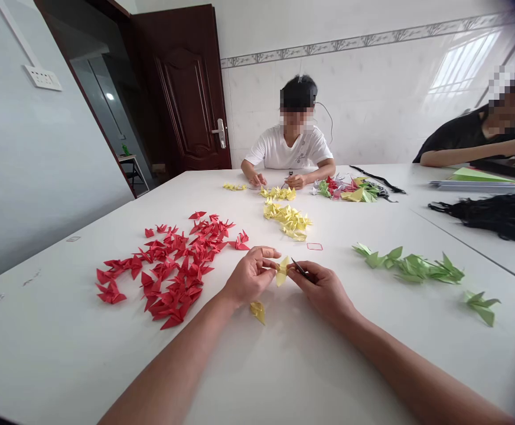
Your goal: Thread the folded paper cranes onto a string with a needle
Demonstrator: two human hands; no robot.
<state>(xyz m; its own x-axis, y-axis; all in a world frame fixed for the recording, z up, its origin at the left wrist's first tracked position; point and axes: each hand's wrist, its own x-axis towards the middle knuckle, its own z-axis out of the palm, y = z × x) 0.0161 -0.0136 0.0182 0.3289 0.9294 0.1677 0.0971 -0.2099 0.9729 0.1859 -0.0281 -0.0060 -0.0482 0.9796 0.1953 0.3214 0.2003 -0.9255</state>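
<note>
A pale yellow paper crane [283,271] is stretched between my two hands above the table. My left hand [253,276] is closed, pinching one side of the crane between thumb and fingers. With its fingertips on the crane's other side, my right hand [322,288] also grips a slim dark pointed tool [300,268], its tip sticking up to the left; its exact kind cannot be made out. Below my left hand a darker yellow paper crane [257,313] lies on the table. Many red paper cranes [180,265] are heaped to the left of my left hand.
Green paper cranes [421,267] lie on the white table [328,366] to the right. Yellow cranes [288,218] are clustered ahead, before a person in a white shirt [286,147]. Mixed cranes [350,189], black strands [492,215] and a paper stack [474,184] lie farther back, near another person's arm.
</note>
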